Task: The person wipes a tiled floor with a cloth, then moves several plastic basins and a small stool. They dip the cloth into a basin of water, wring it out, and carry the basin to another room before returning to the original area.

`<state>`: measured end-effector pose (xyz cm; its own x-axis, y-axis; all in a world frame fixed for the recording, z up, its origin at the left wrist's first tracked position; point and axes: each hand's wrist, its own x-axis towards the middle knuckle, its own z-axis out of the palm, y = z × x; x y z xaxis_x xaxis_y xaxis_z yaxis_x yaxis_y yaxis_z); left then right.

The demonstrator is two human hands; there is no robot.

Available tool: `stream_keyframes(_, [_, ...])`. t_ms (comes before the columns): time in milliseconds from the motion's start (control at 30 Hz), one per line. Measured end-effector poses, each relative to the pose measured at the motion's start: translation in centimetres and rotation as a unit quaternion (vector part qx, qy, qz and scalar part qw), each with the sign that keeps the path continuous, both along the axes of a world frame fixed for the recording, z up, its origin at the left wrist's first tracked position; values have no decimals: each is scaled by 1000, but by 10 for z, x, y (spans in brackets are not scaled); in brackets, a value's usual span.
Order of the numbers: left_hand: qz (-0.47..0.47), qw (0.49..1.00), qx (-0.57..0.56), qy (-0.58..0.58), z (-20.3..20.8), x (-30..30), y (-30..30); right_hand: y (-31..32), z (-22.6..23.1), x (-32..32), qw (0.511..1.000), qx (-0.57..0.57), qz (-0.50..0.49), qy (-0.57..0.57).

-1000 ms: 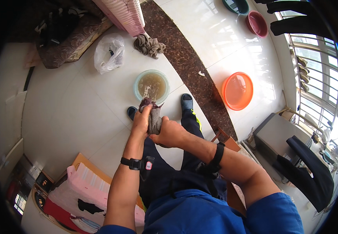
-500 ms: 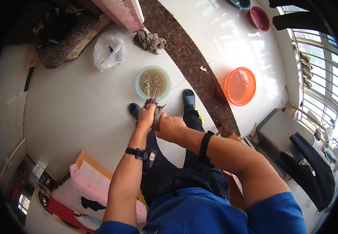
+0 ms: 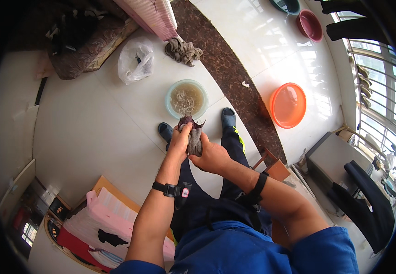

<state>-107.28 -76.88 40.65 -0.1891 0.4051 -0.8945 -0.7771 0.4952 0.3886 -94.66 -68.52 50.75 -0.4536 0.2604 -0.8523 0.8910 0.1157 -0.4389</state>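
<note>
Head view. L. hand (image 3: 179,140) and R. hand (image 3: 212,156) both clasped round a bunched grey-and-purple cloth (image 3: 195,142); undersides of fingers hidden. Cloth held w/ its ragged purple end toward a pale-green basin (image 3: 167,99) of murky water (image 3: 195,94), overlapping the near rim in view, presumably so drips fall in rather than on the tiled floor (image 3: 93,132). Basin sits just ahead of the slippers (image 3: 228,118), prob. for easy reach. Pose: L. thumb lies along cloth toward basin; R. hand grips lower R. side, nearer the body; L. forearm (image 3: 154,212) near-straight, R. elbow (image 3: 293,208) bent outward. Farther out: crumpled grey-brown cloth (image 3: 183,51) and white plastic bag (image 3: 135,63) beyond basin; orange basin (image 3: 277,112) to R., past dark marbled strip (image 3: 234,68).
</note>
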Motion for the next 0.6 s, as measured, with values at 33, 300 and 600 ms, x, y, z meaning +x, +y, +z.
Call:
stream_keyframes(33, [21,999,43,-26,8,-1,-1,1,0,5,999,-32,-34,18])
stream_keyframes(300, [112,974,86,-180,53,-34,1,16,20,35,832,-425,-320,155])
stream_keyframes(600, [200,873,322,-308,83,-26,32,19,53,27,573,-652,-457,191])
